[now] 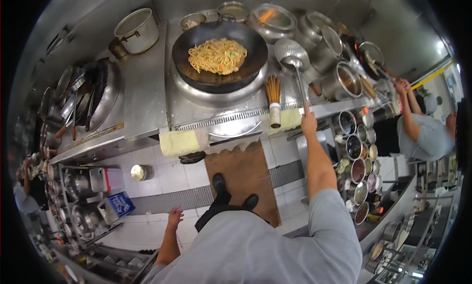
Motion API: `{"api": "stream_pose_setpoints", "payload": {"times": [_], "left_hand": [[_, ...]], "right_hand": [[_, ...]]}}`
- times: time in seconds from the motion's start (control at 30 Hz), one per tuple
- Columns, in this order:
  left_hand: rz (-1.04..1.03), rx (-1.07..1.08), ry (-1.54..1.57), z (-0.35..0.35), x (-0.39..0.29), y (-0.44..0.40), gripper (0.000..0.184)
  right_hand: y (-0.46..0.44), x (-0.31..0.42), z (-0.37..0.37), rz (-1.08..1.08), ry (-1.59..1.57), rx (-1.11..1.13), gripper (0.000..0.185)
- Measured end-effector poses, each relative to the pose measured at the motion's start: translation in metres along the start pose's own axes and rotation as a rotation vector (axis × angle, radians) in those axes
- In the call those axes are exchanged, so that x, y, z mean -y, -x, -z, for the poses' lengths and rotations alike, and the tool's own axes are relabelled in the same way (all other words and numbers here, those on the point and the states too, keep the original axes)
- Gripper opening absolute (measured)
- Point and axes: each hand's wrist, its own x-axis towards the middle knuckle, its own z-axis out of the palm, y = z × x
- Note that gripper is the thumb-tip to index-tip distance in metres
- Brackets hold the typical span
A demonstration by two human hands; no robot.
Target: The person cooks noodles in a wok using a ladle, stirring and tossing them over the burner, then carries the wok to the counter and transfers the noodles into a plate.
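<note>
Left hand: released, fingers loosely bent, well apart from the wok. Round black metal wok: holds yellow noodles. Tan-bristled brush with pale band: left of the grip. Long-handled silver metal ladle: bowl beyond the grip, right of wok; right hand clenches handle's near end.

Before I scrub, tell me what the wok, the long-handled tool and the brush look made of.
Wok: probably iron or steel, by its dull black wall.
Long-handled tool: polished metal, likely stainless, by its silvery shine.
Brush: perhaps split bamboo, by its stiff brown strands; pale band unclear.
</note>
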Motion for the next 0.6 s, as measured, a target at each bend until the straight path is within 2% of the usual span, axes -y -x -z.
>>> {"api": "stream_pose_setpoints", "payload": {"times": [0.03,0.1,0.17,0.23,0.3,0.33,0.37,0.4,0.43,0.47,0.5,0.53,0.57,0.6], "left_hand": [[-0.049,0.001,0.01,0.003,-0.003,0.013,0.036],[-0.045,-0.026,-0.053,0.007,-0.001,0.035,0.038],[0.003,-0.018,-0.109,0.015,0.012,0.053,0.039],[0.036,-0.003,-0.172,0.02,0.033,0.055,0.04],[0.168,0.113,-0.192,0.025,0.059,0.045,0.042],[-0.113,0.295,-0.431,0.038,0.089,0.024,0.043],[-0.13,0.31,-0.45,0.026,0.09,0.013,0.043],[0.034,0.242,-0.41,0.008,0.087,0.006,0.042],[0.195,0.173,-0.374,-0.006,0.081,0.001,0.042],[0.167,0.197,-0.414,-0.021,0.069,-0.003,0.042],[-0.02,0.205,-0.537,-0.036,0.056,-0.009,0.04],[-0.222,0.242,-0.676,-0.056,0.037,-0.023,0.038],[-0.436,0.317,-0.819,-0.085,0.013,-0.043,0.037],[-0.659,0.419,-0.955,-0.12,-0.013,-0.063,0.035]], "right_hand": [[-0.004,-0.013,-0.007,-0.002,0.046,0.021,0.066],[-0.015,-0.049,-0.023,-0.07,0.032,-0.103,0.073],[0.004,-0.043,0.024,-0.066,0.046,-0.245,0.078],[0.016,-0.063,0.031,0.001,0.056,-0.393,0.077],[0.046,-0.097,0.011,0.144,-0.045,-0.612,0.071],[0.081,-0.104,0.007,0.032,-0.131,-0.384,0.067],[0.129,-0.114,-0.001,-0.076,-0.223,-0.161,0.063],[0.167,-0.17,-0.082,0.004,-0.158,-0.03,0.055],[0.223,-0.191,-0.119,0.008,-0.078,0.336,0.052],[0.306,-0.261,-0.223,0.655,0.405,0.367,0.046],[0.425,-0.314,-0.321,0.248,0.136,0.547,0.043],[0.518,-0.326,-0.338,-0.179,-0.114,0.576,0.04],[0.552,-0.258,-0.219,-0.608,-0.131,0.687,0.048],[0.613,-0.24,-0.174,-0.761,-0.221,1.013,0.048]]}}
